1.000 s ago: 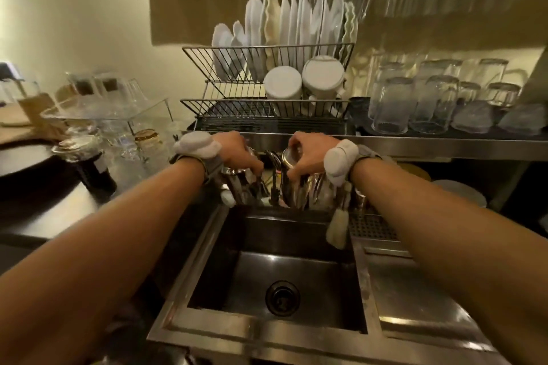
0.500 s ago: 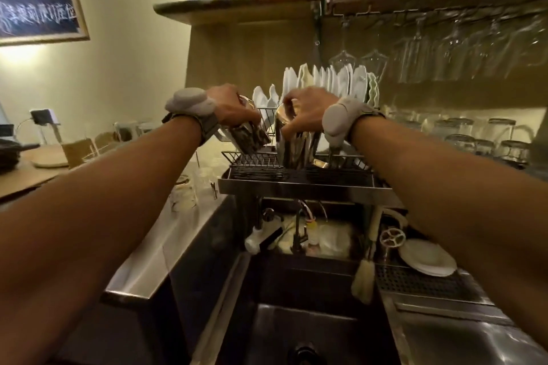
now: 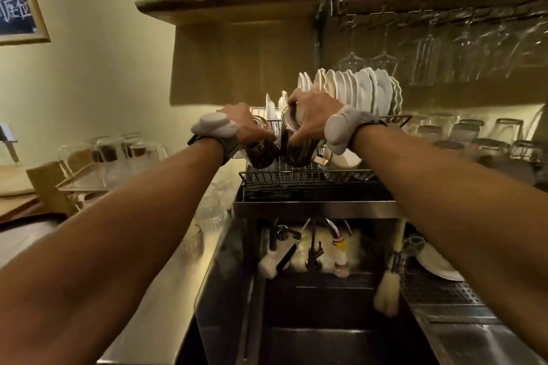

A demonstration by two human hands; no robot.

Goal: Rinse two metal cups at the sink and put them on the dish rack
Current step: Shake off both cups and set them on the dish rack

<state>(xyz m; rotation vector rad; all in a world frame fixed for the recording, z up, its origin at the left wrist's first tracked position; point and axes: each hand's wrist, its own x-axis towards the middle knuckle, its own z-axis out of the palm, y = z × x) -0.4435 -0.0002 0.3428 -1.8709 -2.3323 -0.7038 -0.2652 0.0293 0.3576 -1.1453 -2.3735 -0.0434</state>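
The left hand (image 3: 244, 127) is gripping the left metal cup (image 3: 262, 154) from above, fingers curled round its top. The right hand (image 3: 311, 118) is gripping the right metal cup (image 3: 298, 147) the same way. Both cups are hanging close together, side by side, at the lower wire tier of the dish rack (image 3: 296, 179); whether they are resting on it is unclear. White plates (image 3: 361, 92) are standing upright behind them, and the sink (image 3: 326, 299) is lying below.

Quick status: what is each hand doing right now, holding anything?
Left hand: grips a metal cup above the dish rack.
Right hand: grips the other metal cup, right beside the first.
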